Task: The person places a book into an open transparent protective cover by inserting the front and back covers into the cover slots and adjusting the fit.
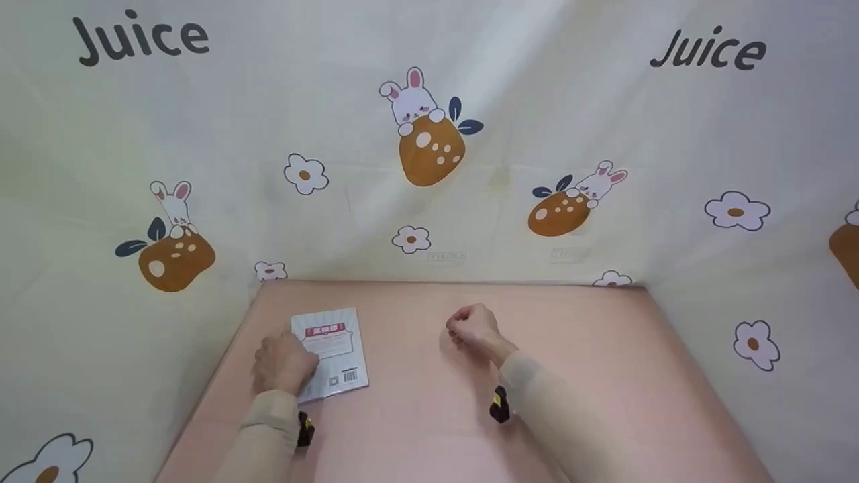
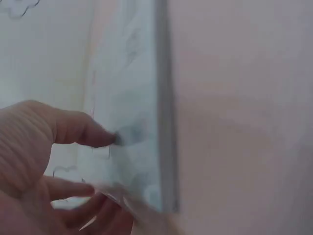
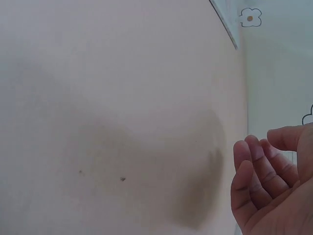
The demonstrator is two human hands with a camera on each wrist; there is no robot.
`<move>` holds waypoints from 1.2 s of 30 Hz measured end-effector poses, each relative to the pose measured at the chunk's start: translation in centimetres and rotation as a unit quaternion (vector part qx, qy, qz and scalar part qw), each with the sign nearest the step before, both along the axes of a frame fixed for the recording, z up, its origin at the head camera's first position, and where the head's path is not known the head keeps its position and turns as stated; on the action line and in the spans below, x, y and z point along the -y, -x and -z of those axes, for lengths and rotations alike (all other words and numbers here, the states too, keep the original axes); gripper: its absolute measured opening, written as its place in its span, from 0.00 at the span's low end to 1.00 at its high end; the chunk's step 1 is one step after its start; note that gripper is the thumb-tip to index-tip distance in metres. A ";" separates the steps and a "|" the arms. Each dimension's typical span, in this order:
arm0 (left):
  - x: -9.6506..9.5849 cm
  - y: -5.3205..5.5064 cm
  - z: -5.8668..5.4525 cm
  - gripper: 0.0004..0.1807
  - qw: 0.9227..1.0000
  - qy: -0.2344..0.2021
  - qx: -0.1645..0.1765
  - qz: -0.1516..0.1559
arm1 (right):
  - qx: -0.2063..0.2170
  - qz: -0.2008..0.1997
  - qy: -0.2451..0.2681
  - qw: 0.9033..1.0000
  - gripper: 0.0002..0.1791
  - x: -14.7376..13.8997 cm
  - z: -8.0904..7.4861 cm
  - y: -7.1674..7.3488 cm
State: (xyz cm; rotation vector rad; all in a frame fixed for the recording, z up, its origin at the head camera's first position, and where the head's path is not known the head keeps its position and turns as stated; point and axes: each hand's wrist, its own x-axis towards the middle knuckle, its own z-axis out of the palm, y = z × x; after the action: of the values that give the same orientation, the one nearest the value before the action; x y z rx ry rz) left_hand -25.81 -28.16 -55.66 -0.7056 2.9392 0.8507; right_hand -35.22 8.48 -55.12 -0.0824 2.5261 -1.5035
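Observation:
A thin pale-blue book point(image 1: 339, 362) with a red title banner and a barcode is at the left of the pink table. My left hand point(image 1: 284, 362) grips it by its left edge. Seen from the left wrist, the thumb point(image 2: 93, 131) presses on the cover while the other fingers reach round the edge; their tips are hidden. That view is blurred, and I cannot tell whether the book is partly raised. My right hand point(image 1: 476, 329) hovers over the middle of the table, its fingers loosely bent. Nothing shows between the fingers point(image 3: 264, 176) in the right wrist view.
The pink tabletop point(image 1: 429, 422) meets a pale curtain point(image 1: 349, 221) at the back and both sides, printed with rabbits, fruit and flowers. Tiny dark specks point(image 3: 122, 179) lie on the table in the right wrist view. Each wrist carries a black camera point(image 1: 499, 404).

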 end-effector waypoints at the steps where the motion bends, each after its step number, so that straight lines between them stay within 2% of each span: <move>1: -0.6 0.3 0.2 0.28 0.999 0.035 -0.001 0.008 | 0.000 0.000 0.001 1.000 0.11 -0.2 0.3 0.0; 2: -1.3 0.6 0.3 0.28 0.997 0.068 -0.004 0.019 | 0.000 0.001 -0.002 1.000 0.11 -0.4 0.5 -0.1; 4: -2.5 1.2 0.4 0.25 0.993 0.106 -0.004 0.044 | -0.002 0.004 -0.015 1.000 0.10 -0.6 0.8 -0.1; 8: -4.6 2.0 0.5 0.21 0.993 0.101 0.018 0.065 | -0.017 0.014 -0.070 0.997 0.08 -0.9 1.2 -0.1; 11: -5.6 2.4 0.5 0.30 0.992 0.103 0.037 0.058 | -0.032 0.022 -0.111 0.993 0.07 -1.0 1.2 0.1; 14: -6.2 2.7 0.5 0.44 0.988 0.133 0.051 0.061 | -0.037 0.028 -0.128 0.991 0.06 -1.1 1.4 0.2; 16: -6.5 3.0 0.4 0.45 0.984 0.154 0.051 0.075 | -0.033 0.029 -0.129 0.991 0.06 -1.2 1.5 0.2; 18: -6.7 3.2 0.0 0.42 0.979 0.171 0.052 0.094 | -0.032 0.030 -0.128 0.991 0.06 -1.3 1.5 0.2; 21: -7.2 3.6 -0.8 0.28 0.976 0.177 0.055 0.111 | -0.030 0.032 -0.124 0.991 0.06 -1.4 1.4 0.2; 25: -7.9 4.2 -1.2 0.16 0.982 0.142 0.064 0.103 | -0.038 0.026 -0.124 0.991 0.07 -1.1 1.3 0.0; 29: -8.0 4.9 -0.8 0.20 0.983 0.137 0.047 0.109 | -0.052 0.016 -0.130 0.990 0.08 -0.8 1.3 0.0; 32: -7.6 5.0 -0.9 0.21 0.978 0.159 0.026 0.132 | -0.052 0.018 -0.126 0.991 0.10 -0.5 1.3 0.1; 36: -6.8 4.7 -2.1 0.11 0.967 0.195 0.006 0.166 | -0.036 0.025 -0.110 0.993 0.18 -0.1 1.1 0.1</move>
State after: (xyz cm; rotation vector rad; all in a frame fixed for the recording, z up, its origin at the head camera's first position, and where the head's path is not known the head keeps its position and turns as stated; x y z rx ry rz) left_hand -30.54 -21.34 -53.56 -0.2000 3.1112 0.2440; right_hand -35.30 8.56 -56.19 -0.0400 2.7524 -1.2505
